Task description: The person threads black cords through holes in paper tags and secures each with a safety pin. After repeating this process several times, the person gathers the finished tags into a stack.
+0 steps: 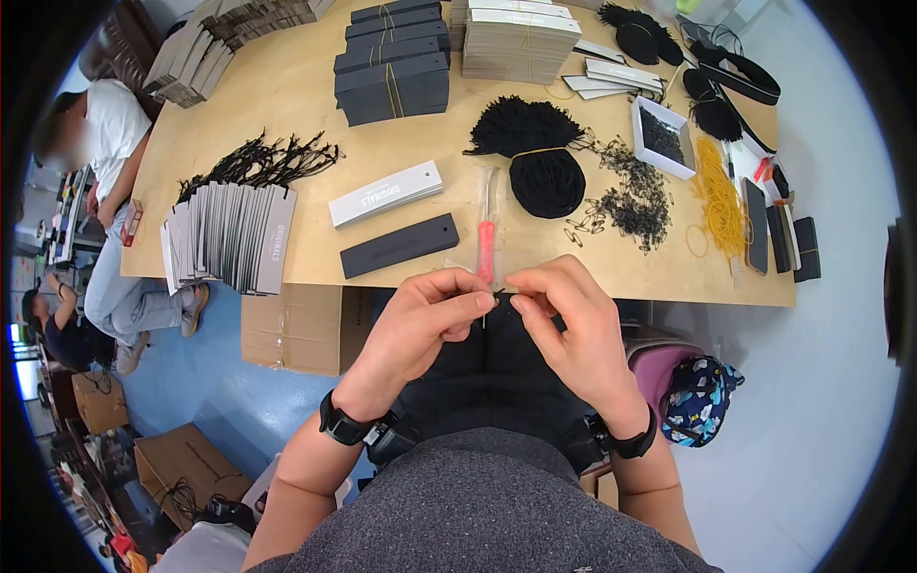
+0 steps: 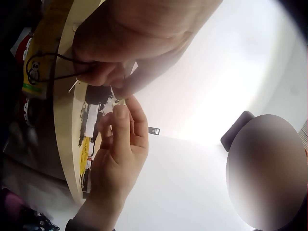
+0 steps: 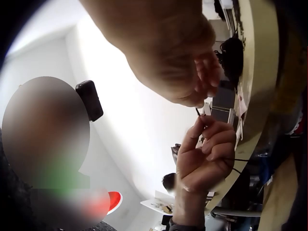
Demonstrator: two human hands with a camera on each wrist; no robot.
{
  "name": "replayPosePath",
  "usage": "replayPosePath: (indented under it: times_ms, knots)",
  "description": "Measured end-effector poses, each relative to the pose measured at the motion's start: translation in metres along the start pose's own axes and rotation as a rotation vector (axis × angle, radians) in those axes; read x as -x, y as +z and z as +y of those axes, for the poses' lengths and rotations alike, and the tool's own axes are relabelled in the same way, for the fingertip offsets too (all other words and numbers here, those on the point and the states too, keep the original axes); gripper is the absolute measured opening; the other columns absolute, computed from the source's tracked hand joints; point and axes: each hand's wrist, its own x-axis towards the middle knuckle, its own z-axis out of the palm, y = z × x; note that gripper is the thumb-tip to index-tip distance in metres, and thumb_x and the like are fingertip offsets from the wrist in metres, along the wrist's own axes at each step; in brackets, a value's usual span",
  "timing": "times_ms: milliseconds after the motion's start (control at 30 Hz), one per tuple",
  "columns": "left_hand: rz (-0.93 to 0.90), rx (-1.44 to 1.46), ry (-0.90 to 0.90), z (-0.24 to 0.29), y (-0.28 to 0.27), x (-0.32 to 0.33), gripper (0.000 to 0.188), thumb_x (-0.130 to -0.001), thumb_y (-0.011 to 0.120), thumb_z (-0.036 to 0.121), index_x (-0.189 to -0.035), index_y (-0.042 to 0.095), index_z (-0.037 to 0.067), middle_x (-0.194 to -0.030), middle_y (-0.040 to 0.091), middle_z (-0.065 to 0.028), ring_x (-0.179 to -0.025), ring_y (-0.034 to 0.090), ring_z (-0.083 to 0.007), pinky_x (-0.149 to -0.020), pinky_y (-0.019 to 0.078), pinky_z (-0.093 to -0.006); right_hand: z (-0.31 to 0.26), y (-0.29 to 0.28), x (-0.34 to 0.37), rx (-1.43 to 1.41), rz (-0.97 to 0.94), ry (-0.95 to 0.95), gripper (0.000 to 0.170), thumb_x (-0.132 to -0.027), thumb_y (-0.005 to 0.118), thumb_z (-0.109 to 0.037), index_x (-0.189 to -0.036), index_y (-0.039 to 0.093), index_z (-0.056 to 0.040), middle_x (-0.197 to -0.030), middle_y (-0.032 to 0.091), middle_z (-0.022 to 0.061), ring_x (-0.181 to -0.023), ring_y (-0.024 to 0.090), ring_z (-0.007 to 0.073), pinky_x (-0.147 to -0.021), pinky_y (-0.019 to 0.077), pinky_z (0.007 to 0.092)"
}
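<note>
Close together at the table's front edge, both hands meet over the lap. The left hand (image 1: 430,320) pinches a small dark piece between thumb and forefinger; in the left wrist view a thin black cord (image 2: 53,54) loops out from its curled fingers. Thumb and forefinger of the right hand (image 1: 578,334) hold the other side of that piece, its exact shape too small to tell. Just beyond the fingertips lies a tool with a pink-red handle (image 1: 486,250). Left of it are a white ORIGINALS tag (image 1: 386,194) and a black tag (image 1: 399,246).
Fanned corded tags (image 1: 229,234) lie at left, banded black stacks (image 1: 394,91) at the back. Black cord bundles (image 1: 546,181), loose safety pins (image 1: 635,205), a white pin box (image 1: 662,137) and yellow bands (image 1: 721,196) are at right. A person (image 1: 115,134) sits beyond the left edge.
</note>
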Motion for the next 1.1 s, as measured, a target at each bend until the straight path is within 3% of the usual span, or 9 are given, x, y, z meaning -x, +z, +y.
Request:
replayPosePath:
  times_ms: [167,467,600,700,767,867,1000,1067,1100]
  knots:
    - [-0.032,-0.078,-0.01,0.0,-0.001,0.0,0.01,-0.092,0.069,0.009,-0.098,0.068,0.001,-0.08,0.058,0.0025,-0.063,0.041,-0.0026,-0.055,0.0299,-0.0192,0.009,-0.006,-0.004,0.277,-0.026,-0.343,0.021,-0.078,0.074,-0.004,-0.097,0.067,-0.0058,-0.09,0.056,0.0086,-0.076,0.061,0.0256,-0.065,0.0505,0.0365]
    - [-0.012,0.012,-0.065,-0.004,-0.009,0.015,0.015,-0.095,0.068,0.011,-0.107,0.069,0.002,-0.088,0.064,-0.0014,-0.066,0.043,-0.0042,-0.058,0.0332,-0.0203,0.014,-0.004,-0.009,0.385,0.145,-0.375,0.021,-0.072,0.077,-0.006,-0.087,0.063,-0.0069,-0.086,0.054,0.0073,-0.074,0.058,0.0252,-0.065,0.0481,0.0358]
    - [-0.089,0.296,-0.018,-0.009,-0.001,0.017,0.014,-0.095,0.068,0.009,-0.107,0.072,0.002,-0.089,0.065,-0.0016,-0.067,0.045,-0.0048,-0.057,0.0328,-0.0205,0.012,0.007,-0.004,0.424,0.023,-0.439,0.017,-0.074,0.075,-0.006,-0.082,0.059,-0.0063,-0.081,0.052,0.0072,-0.071,0.059,0.0261,-0.062,0.0477,0.0372]
    - [0.065,0.007,0.133,-0.013,0.001,0.01,0.014,-0.09,0.072,0.005,-0.104,0.075,0.003,-0.088,0.065,-0.0015,-0.068,0.051,-0.0065,-0.057,0.0384,-0.0226,0.005,0.011,0.005,0.253,0.019,-0.287,0.015,-0.076,0.073,-0.005,-0.082,0.059,-0.0065,-0.079,0.052,0.0073,-0.071,0.058,0.0272,-0.062,0.048,0.0383]
    - [0.104,-0.766,0.61,-0.012,0.003,0.008,0.016,-0.086,0.075,0.002,-0.101,0.077,0.004,-0.088,0.065,-0.0011,-0.07,0.056,-0.0072,-0.06,0.044,-0.0242,0.001,0.006,0.008,0.212,0.004,-0.186,0.013,-0.079,0.073,-0.006,-0.083,0.06,-0.005,-0.078,0.053,0.0081,-0.069,0.06,0.0258,-0.062,0.049,0.036]
    - [0.141,-1.111,0.815,-0.009,0.011,0.013,0.014,-0.084,0.075,0.001,-0.098,0.076,0.004,-0.088,0.064,-0.0021,-0.07,0.058,-0.008,-0.063,0.0468,-0.024,-0.002,0.0,0.008,-0.028,-0.089,0.065,0.012,-0.083,0.073,-0.006,-0.087,0.063,-0.0025,-0.081,0.056,0.0086,-0.069,0.061,0.0228,-0.062,0.05,0.0325]
    - [0.139,-1.142,0.685,-0.002,0.014,0.017,0.01,-0.085,0.074,-0.001,-0.096,0.073,-0.001,-0.091,0.063,-0.0028,-0.083,0.06,-0.0088,-0.072,0.0484,-0.0232,-0.004,-0.009,0.007,-0.111,-0.155,0.123,0.013,-0.086,0.073,-0.008,-0.093,0.064,-0.0007,-0.083,0.058,0.0084,-0.069,0.062,0.0214,-0.064,0.0511,0.0319]
    - [0.063,-0.71,0.513,-0.006,0.007,0.013,0.008,-0.091,0.071,0.005,-0.098,0.071,0.001,-0.091,0.065,-0.0018,-0.08,0.061,-0.0078,-0.069,0.0489,-0.0233,-0.005,-0.008,0.006,-0.114,-0.127,0.102,0.013,-0.087,0.072,-0.007,-0.095,0.065,-0.0009,-0.083,0.058,0.0081,-0.07,0.062,0.0219,-0.065,0.0512,0.0324]
    - [0.063,-0.71,0.513,-0.006,0.007,0.014,0.008,-0.091,0.071,0.005,-0.098,0.071,0.001,-0.091,0.065,-0.0018,-0.08,0.061,-0.0078,-0.069,0.0489,-0.0233,-0.005,-0.006,0.005,-0.095,-0.091,0.014,0.013,-0.086,0.073,-0.007,-0.095,0.065,-0.0014,-0.085,0.058,0.0085,-0.072,0.062,0.023,-0.065,0.0512,0.033]
